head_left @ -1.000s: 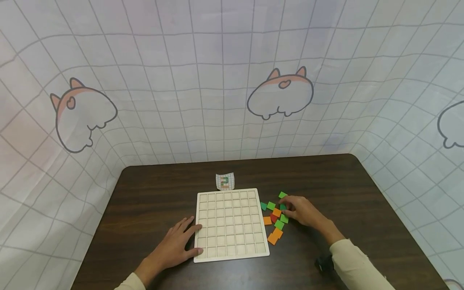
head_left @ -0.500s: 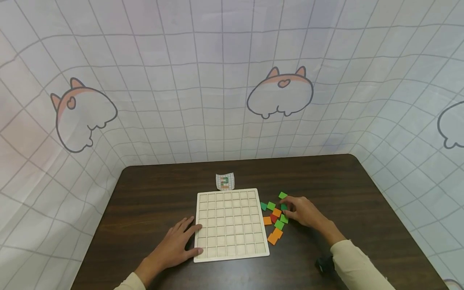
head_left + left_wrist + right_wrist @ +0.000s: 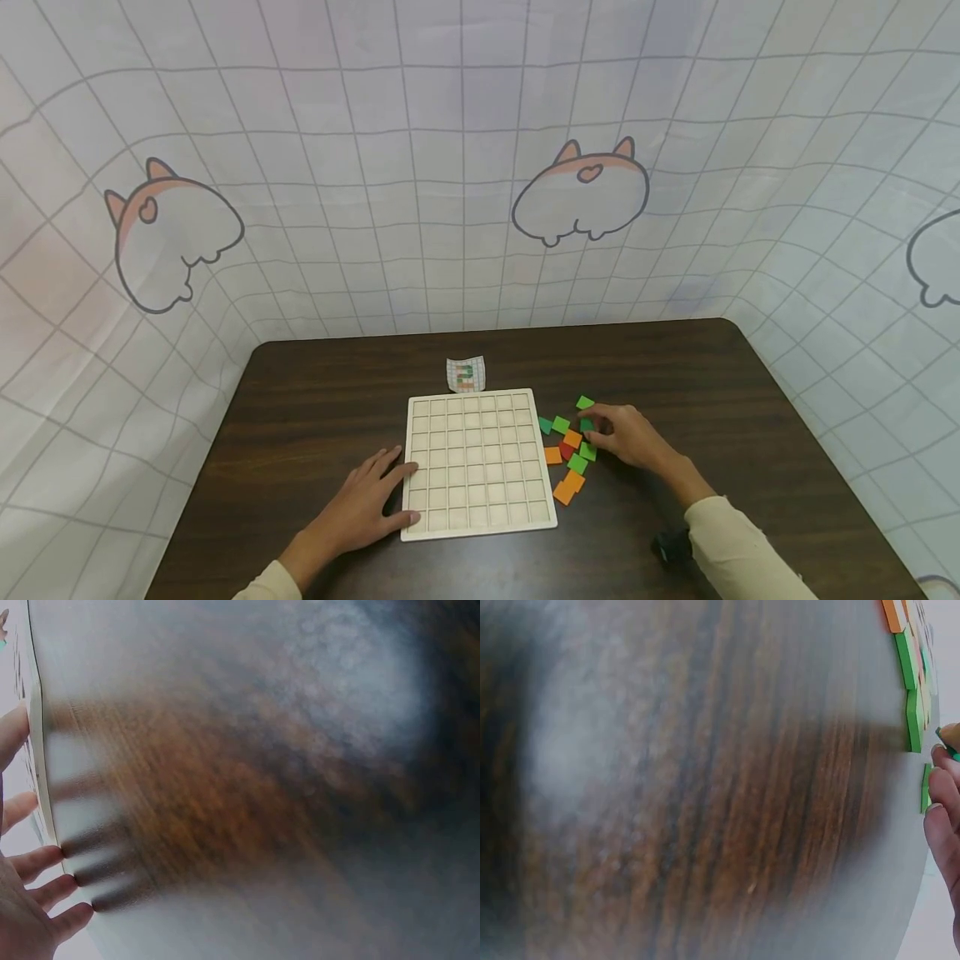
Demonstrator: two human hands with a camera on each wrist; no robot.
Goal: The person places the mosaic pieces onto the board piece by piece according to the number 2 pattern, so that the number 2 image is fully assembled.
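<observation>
Head view: right hand pinches dark green tile between thumb and index finger, right of the pale board, among loose tiles. Tile partly covered; long axis cannot be told. Board lies flat, side edges running wallward. Left hand, fingers spread, touches board's left edge.

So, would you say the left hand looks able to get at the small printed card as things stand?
Probably yes: the left hand rests on the left edge of the white board, and only flat board and table lie between it and the card beyond.
</observation>
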